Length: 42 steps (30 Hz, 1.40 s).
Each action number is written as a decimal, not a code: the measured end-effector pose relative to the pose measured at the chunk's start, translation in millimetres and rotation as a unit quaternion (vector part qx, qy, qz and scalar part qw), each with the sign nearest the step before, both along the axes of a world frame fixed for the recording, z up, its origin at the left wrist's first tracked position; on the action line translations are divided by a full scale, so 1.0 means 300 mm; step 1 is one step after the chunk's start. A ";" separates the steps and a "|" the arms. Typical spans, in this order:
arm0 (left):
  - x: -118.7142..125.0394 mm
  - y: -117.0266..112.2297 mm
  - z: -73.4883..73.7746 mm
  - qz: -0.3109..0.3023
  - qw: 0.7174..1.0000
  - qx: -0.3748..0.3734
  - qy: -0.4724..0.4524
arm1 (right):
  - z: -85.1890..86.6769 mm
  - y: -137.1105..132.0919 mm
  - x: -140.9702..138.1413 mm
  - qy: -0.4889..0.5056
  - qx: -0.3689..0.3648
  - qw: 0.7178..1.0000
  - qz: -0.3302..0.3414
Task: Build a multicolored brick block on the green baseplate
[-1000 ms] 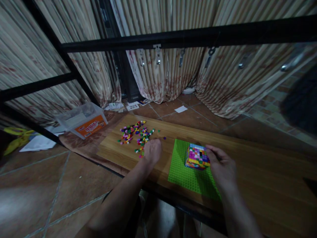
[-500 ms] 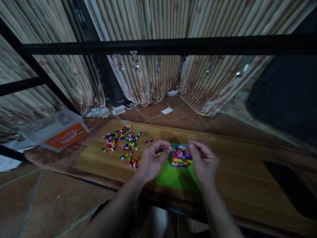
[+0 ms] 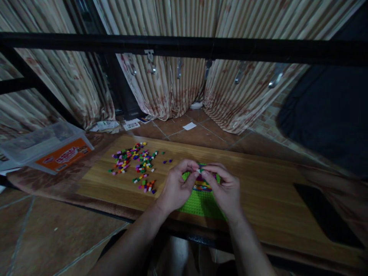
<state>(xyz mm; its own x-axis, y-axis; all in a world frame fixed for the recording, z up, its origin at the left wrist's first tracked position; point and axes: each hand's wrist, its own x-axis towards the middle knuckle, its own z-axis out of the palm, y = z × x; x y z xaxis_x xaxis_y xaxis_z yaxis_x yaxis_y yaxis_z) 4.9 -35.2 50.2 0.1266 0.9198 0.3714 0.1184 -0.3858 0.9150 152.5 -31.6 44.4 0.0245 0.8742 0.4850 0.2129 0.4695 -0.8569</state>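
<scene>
Head cam: 2 hands, 1 brick build, 1 baseplate, 1 tub, 1 flat blk thing, approx 6 metal clips [image 3: 275, 78] on the blk rail [image 3: 172, 46]. L hand [image 3: 176, 189] & R hand [image 3: 224, 191] meet fingertip to fingertip, both pinching brick bits [image 3: 200, 170], white + green; can't tell if 1 pc or 2, too small. Other fingers curled, both hands.

Brick build [image 3: 202, 184] sits on the green baseplate [image 3: 201, 205], just behind/below the fingertips, mostly hidden by them. Visible part: boxy, multicol. – purple/pink up top, yellow band on the front, blue & orange bits lower. Baseplate bright green, studded, flat on the wood tabletop [image 3: 264, 195].

Loose bricks [image 3: 145, 163] to the L: lots, too many/small to count; pink, green, yellow, red, orange, white etc. Apart from the pile, nearer the hands: 2 purple bricks [image 3: 170, 161], plus 1 green brick [image 3: 163, 153] a bit farther back.

Far L: 1 clear tub [image 3: 27, 143] w/ 1 orange label [image 3: 63, 155]. R end of tabletop: flat blk thing [image 3: 324, 214]. Floor behind: 1 white paper [image 3: 189, 126] lying alone, near the curtains [image 3: 172, 92].
</scene>
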 end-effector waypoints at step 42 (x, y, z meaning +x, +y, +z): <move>-0.041 0.036 -0.041 0.059 0.966 -0.107 0.228 | -0.085 0.021 -0.010 -0.209 -0.003 0.969 -0.128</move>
<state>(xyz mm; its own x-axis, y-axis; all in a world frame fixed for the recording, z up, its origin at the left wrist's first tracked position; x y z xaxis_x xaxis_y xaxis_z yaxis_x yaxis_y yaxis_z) -7.2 -24.4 38.0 0.1217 0.9874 0.1009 0.5600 -0.1523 0.8144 149.3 -25.5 19.0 0.0441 0.8685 0.4937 0.6510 0.3499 -0.6736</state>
